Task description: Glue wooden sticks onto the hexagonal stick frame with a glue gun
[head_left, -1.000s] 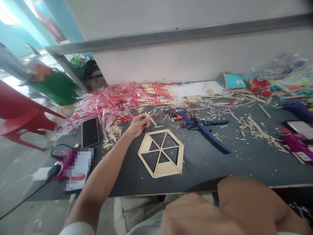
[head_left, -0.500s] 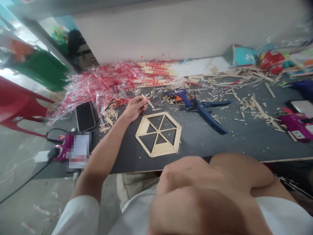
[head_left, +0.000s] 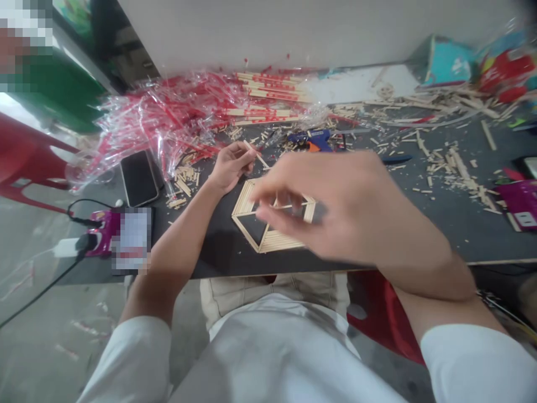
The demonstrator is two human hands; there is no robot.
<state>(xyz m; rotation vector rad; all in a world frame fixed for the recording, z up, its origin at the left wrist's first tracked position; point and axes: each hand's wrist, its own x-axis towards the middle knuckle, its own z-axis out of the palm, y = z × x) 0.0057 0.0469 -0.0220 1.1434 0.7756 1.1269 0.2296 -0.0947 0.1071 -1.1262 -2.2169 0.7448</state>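
Observation:
My left hand (head_left: 230, 167) pinches a short wooden stick (head_left: 257, 154) between thumb and fingers, just above the upper left of a hexagonal frame of glued wooden sticks (head_left: 277, 242) lying flat on the dark tabletop. My right hand (head_left: 310, 204) is blurred with motion and covers the frame's middle and upper right. Whether it holds anything is hidden. A blue glue gun (head_left: 310, 140) lies beyond the frame.
A black phone (head_left: 138, 178) lies left of my left hand, beside a heap of red-and-clear plastic wrappers with sticks (head_left: 180, 112). Loose stick pieces (head_left: 457, 165) are scattered on the right. A magenta object (head_left: 518, 204) sits at the right edge.
My right hand has swung forward from the bottom of the view to above the frame. The view has tilted, shifting the table upward. My left hand still has the stick.

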